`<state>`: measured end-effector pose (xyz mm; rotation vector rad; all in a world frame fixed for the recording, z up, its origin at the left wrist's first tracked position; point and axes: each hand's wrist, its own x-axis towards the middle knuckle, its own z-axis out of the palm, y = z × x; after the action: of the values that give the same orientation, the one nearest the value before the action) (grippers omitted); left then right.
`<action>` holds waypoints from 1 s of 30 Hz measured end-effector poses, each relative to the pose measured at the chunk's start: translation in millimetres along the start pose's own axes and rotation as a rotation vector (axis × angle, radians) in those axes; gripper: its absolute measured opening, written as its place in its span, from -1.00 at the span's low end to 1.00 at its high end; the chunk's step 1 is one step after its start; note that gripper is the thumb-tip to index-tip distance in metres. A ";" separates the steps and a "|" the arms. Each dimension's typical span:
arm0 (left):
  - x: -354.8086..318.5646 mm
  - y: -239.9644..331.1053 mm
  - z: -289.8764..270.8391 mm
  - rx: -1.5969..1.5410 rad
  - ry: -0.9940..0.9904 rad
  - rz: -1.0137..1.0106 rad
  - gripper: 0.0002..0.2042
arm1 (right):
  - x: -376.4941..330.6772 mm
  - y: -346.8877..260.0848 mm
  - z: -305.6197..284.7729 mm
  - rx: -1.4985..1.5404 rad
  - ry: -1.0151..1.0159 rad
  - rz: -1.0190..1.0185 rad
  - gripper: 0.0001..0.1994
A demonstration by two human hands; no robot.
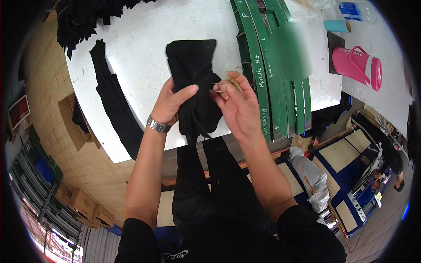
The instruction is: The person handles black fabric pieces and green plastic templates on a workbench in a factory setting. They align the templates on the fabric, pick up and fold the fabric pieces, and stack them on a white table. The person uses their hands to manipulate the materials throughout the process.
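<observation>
Over the white table (144, 44), my left hand (169, 103) grips a folded black fabric piece (190, 59), thumb on top and fingers hidden beneath it. A loose end of the cloth hangs toward me past the table's near edge. My right hand (241, 105) is closed around what look like small thread snips (218, 84). Their two thin metal points are apart and reach to the cloth's right side. Olive-coloured wrapping shows between my fingers. A long black fabric piece (116, 98) lies flat on the table to the left.
Black cut pieces (83, 19) are heaped at the far left. Long green slatted boards (252, 57) lie to the right of my hands. Beyond them are a pink jug (348, 63), a light-blue tube (337, 26) and a plastic bottle (355, 12). Another person (390, 162) is off to the right.
</observation>
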<state>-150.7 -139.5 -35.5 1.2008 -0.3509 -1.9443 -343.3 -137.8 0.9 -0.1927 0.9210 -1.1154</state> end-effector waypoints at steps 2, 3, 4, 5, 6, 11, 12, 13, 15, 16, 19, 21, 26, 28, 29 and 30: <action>-13.7 -3.8 -14.6 -0.056 0.029 0.019 -0.55 | -1.5 10.0 -5.3 0.272 -0.068 0.019 -0.44; -19.9 -6.3 -22.2 -0.083 0.045 0.029 -0.54 | -3.2 8.7 -9.9 0.312 -0.110 0.035 -0.34; -26.4 -6.8 -31.1 -0.069 0.058 -0.002 -0.51 | -3.3 3.5 -8.9 0.356 -0.157 0.054 -0.23; -33.2 -2.9 -30.9 0.058 0.063 0.003 -0.49 | -3.3 -1.9 -8.9 0.401 -0.204 0.072 -0.13; -40.1 1.2 -28.9 0.184 0.070 0.006 -0.47 | 3.1 -9.7 -11.5 0.198 -0.286 0.041 0.14; -55.4 24.0 -10.3 0.936 -0.121 0.188 -0.15 | 14.6 -55.1 67.3 -0.498 -0.502 0.110 0.40; -57.0 39.8 -5.9 0.920 -0.152 0.109 -0.17 | 14.0 -55.6 84.9 -0.684 -0.556 0.115 0.47; -53.8 49.0 -6.5 1.086 -0.180 0.043 -0.19 | 14.4 -48.3 97.8 -0.843 -0.680 0.047 0.34; -47.4 38.2 -26.5 1.000 -0.204 0.205 -0.21 | 8.2 -19.7 118.6 -1.085 -1.001 -0.253 0.10; -47.0 39.4 -34.5 0.970 -0.131 0.199 -0.22 | 0.7 -11.1 124.7 -1.214 -1.065 -0.310 0.00; -65.0 50.6 -44.3 0.468 0.143 0.021 -0.29 | -17.9 -4.8 118.8 -1.529 -0.988 -0.296 -0.21; -78.1 33.6 -70.6 0.136 0.222 0.213 -0.38 | -20.5 -1.9 101.4 -1.309 -0.795 -0.171 -0.33; -85.5 7.9 -50.0 0.016 0.236 0.209 -0.32 | -23.7 53.9 52.1 -0.953 -0.415 -0.224 -0.35; -76.8 9.5 -36.1 0.072 0.200 0.260 -0.34 | -28.7 56.0 60.3 -0.785 -0.277 0.080 -0.28; -73.6 16.2 -27.9 0.120 0.193 0.283 -0.34 | -25.1 57.9 59.7 -0.778 -0.275 0.054 -0.29; -72.0 18.7 -24.8 0.230 0.207 0.285 -0.34 | -18.4 61.7 55.7 -0.771 -0.273 0.029 -0.30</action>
<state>-104.6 -93.0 7.8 1.4021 -0.6127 -1.5512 -263.5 -110.2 11.4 -0.9348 1.0622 -0.6371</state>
